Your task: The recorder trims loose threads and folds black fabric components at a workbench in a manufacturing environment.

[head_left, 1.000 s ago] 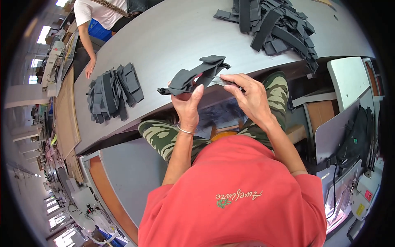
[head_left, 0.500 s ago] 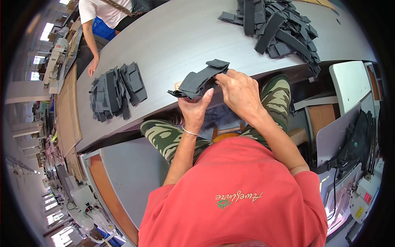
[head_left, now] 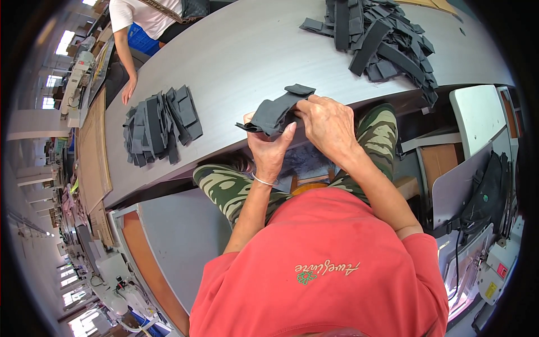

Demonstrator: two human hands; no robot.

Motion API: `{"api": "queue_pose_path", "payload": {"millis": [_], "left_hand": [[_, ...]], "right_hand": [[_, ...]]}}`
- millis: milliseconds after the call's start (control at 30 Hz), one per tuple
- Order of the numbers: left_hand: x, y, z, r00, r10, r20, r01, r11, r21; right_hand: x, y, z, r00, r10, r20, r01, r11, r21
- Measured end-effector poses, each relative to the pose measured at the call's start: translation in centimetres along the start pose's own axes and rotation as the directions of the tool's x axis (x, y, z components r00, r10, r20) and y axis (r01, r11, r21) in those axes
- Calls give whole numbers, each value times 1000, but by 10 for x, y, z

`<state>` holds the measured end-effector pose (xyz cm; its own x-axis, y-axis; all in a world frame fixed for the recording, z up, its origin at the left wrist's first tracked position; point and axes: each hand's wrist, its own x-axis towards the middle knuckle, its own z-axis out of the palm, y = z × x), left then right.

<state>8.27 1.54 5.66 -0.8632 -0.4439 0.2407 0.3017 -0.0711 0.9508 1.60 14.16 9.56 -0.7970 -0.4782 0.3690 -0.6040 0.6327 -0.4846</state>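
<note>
Both hands hold one dark grey fabric strip [head_left: 273, 114] with stitched flaps, just above the table's near edge. My left hand [head_left: 268, 149] grips its left end from below, the thumb pointing up toward the fabric. At the strip's right part, my right hand [head_left: 328, 121] pinches the cloth between thumb and fingers; the fingertips are partly hidden. A stack of similar fabric strips [head_left: 160, 124] lies on the table to the left. At the far right is a larger loose heap of the same strips [head_left: 382, 42].
The grey table [head_left: 241, 56] curves around in front of me. Another person's hand [head_left: 129, 90] rests at its far left edge. A white board [head_left: 477, 121], a cardboard box [head_left: 441, 163] and a black bag [head_left: 482, 194] are on my right. Sewing machines stand at the left.
The strip's left end has turned and shifted slightly right in my left hand. My right hand keeps its pinch in nearly the same place.
</note>
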Motion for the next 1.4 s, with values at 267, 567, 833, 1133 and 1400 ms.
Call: {"api": "queue_pose_path", "payload": {"millis": [267,567,833,1133,1400], "left_hand": [[3,4,1,1000,-13,-2,13,1000,-5],[-2,-5,5,1000,-16,-12,17,994,105],[16,-4,-4,982,-187,24,187,945,-270],[16,15,-21,937,-341,73,348,903,-252],[17,20,-34,943,-289,166,333,849,-411]], "right_hand": [[5,-2,-1,1000,5,-10,-4,1000,29],[-4,4,-1,992,123,23,-125,988,95],[-10,5,3,958,193,211,-248,930,272],[-21,8,13,964,95,247,-195,885,422],[-27,16,6,957,117,265,-237,840,487]]}}
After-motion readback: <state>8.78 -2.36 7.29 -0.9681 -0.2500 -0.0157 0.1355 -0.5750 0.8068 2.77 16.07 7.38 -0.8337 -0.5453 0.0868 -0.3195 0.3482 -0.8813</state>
